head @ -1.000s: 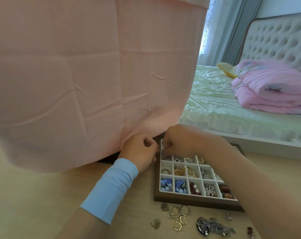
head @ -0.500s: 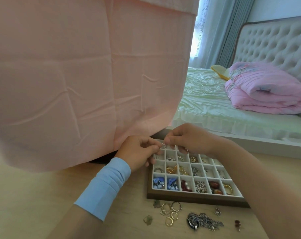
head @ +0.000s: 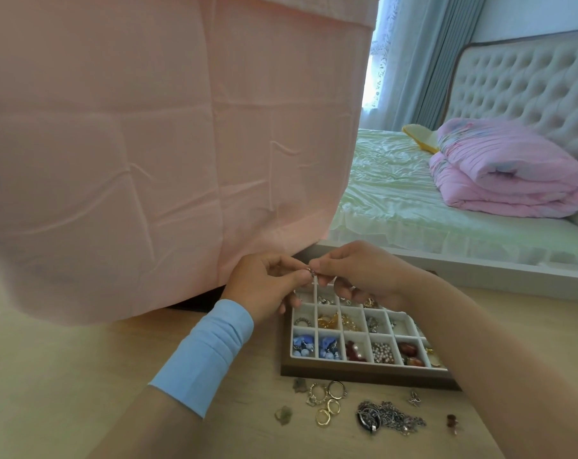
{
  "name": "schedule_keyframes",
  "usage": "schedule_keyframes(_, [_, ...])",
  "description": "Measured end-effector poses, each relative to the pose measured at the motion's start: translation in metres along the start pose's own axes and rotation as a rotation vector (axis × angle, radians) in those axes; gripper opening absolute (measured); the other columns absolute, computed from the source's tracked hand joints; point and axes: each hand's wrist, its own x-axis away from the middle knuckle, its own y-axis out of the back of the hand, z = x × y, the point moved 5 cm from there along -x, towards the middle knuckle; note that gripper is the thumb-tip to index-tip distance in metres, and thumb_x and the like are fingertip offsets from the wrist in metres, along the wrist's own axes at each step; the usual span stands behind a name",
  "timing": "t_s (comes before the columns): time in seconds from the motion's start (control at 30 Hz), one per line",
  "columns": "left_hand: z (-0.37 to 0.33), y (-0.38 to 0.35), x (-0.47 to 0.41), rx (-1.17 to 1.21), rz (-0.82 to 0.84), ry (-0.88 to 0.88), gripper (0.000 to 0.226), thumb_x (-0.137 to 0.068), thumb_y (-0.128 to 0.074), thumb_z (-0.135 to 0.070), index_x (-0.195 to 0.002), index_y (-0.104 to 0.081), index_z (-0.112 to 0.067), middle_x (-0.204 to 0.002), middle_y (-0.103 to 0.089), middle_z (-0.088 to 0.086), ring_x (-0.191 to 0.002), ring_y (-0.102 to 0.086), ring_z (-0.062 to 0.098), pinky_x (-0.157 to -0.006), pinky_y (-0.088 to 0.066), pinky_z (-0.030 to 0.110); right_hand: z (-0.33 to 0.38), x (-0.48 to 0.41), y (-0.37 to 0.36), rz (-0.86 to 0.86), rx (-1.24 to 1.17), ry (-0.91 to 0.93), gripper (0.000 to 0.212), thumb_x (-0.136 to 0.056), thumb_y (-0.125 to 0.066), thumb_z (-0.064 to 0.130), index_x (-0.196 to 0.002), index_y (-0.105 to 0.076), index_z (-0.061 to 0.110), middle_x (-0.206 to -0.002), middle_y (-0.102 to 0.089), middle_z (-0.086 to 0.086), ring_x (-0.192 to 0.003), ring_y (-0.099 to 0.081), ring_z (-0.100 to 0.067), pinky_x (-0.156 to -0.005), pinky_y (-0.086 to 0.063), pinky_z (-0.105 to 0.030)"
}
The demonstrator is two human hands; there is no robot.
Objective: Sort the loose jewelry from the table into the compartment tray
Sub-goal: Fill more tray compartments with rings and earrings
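A small silver ring is pinched between the fingertips of my left hand and my right hand, above the far left corner of the compartment tray. The tray has white dividers and a dark wooden frame; its cells hold blue beads, amber pieces, pearls and red stones. Loose on the table in front of it lie several gold and silver rings, a tangled silver chain, a small silver charm, a greenish stone and a red bead piece.
A large pink cloth hangs over the left and centre, down to the table behind the tray. The wooden table extends left. Beyond are a bed with a green sheet, a folded pink quilt and a tufted headboard.
Both hands have lifted slightly off the tray's far corner and come together on the small ring. The view has shifted a little, so the tray sits further right.
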Motion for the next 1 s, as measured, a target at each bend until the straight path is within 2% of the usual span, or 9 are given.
schedule_keyframes(0.1, [0.000,0.001,-0.001,0.011,-0.015,0.009,0.003,-0.087,-0.071,-0.013,-0.088,-0.072,-0.010,-0.077,-0.075,0.003,-0.055,-0.064,0.018,-0.044,-0.046,0.021,0.001,-0.002,-0.002,-0.063,-0.032,0.029,0.020,-0.092,-0.073,0.033,-0.089,-0.078,0.015,-0.080,-0.074,0.001,-0.049,-0.048,-0.009,-0.042,-0.034,-0.019])
schedule_keyframes(0.17, [0.001,0.001,-0.001,0.035,-0.022,0.031,0.005,-0.089,-0.069,-0.014,-0.088,-0.071,-0.010,-0.078,-0.076,0.002,-0.055,-0.064,0.017,-0.043,-0.046,0.020,0.003,-0.002,-0.004,-0.064,-0.061,0.063,0.019,-0.096,-0.069,0.031,-0.095,-0.078,0.014,-0.090,-0.078,-0.002,-0.050,-0.049,-0.009,-0.042,-0.034,-0.018])
schedule_keyframes(0.3, [0.003,0.000,-0.001,0.138,-0.048,0.091,0.009,-0.092,-0.065,-0.012,-0.094,-0.068,-0.004,-0.077,-0.076,0.005,-0.052,-0.066,0.014,-0.042,-0.048,0.019,0.006,0.002,-0.007,-0.039,-0.101,0.107,0.020,-0.101,-0.062,0.026,-0.103,-0.077,0.014,-0.093,-0.078,-0.004,-0.056,-0.050,-0.012,-0.045,-0.034,-0.020])
schedule_keyframes(0.43, [0.003,-0.003,-0.001,0.160,-0.033,0.117,0.010,-0.095,-0.061,-0.012,-0.099,-0.063,-0.003,-0.081,-0.076,0.007,-0.056,-0.070,0.017,-0.042,-0.050,0.020,0.007,0.006,-0.008,-0.041,-0.043,0.106,0.014,-0.095,-0.070,0.025,-0.103,-0.079,0.019,-0.082,-0.078,0.005,-0.057,-0.049,-0.009,-0.048,-0.037,-0.020])
schedule_keyframes(0.57, [0.000,-0.004,0.000,0.122,-0.032,0.095,0.009,-0.097,-0.057,-0.013,-0.100,-0.058,-0.004,-0.084,-0.075,0.010,-0.062,-0.073,0.023,-0.045,-0.054,0.025,0.009,0.007,-0.005,-0.072,0.038,0.114,0.013,-0.091,-0.075,0.029,-0.099,-0.080,0.020,-0.054,-0.064,0.012,-0.050,-0.047,-0.004,-0.049,-0.039,-0.019])
schedule_keyframes(0.7, [-0.006,-0.008,0.002,0.087,-0.012,0.071,0.010,-0.098,-0.054,-0.015,-0.100,-0.055,-0.005,-0.084,-0.073,0.009,-0.068,-0.074,0.027,-0.047,-0.057,0.029,0.010,0.007,-0.002,-0.069,0.092,0.144,0.017,-0.087,-0.079,0.033,-0.098,-0.081,0.021,-0.051,-0.059,0.012,-0.049,-0.047,-0.003,-0.048,-0.040,-0.015])
schedule_keyframes(0.87, [-0.010,-0.011,0.006,0.122,-0.012,0.091,0.010,-0.100,-0.052,-0.019,-0.099,-0.052,-0.009,-0.082,-0.075,0.010,-0.065,-0.073,0.032,-0.047,-0.056,0.032,0.018,0.012,0.007,-0.055,0.208,0.197,0.011,-0.089,-0.078,0.023,-0.095,-0.081,0.014,-0.048,-0.060,0.013,-0.041,-0.047,0.002,-0.045,-0.040,-0.010])
schedule_keyframes(1.0, [-0.012,-0.011,0.006,0.229,-0.050,0.140,0.008,-0.102,-0.048,-0.019,-0.098,-0.050,-0.012,-0.085,-0.076,0.012,-0.070,-0.074,0.032,-0.050,-0.057,0.034,0.024,0.008,0.017,-0.121,0.308,0.219,0.008,-0.081,-0.084,0.026,-0.084,-0.080,0.020,-0.053,-0.065,0.007,-0.047,-0.053,-0.006,-0.056,-0.045,-0.016])
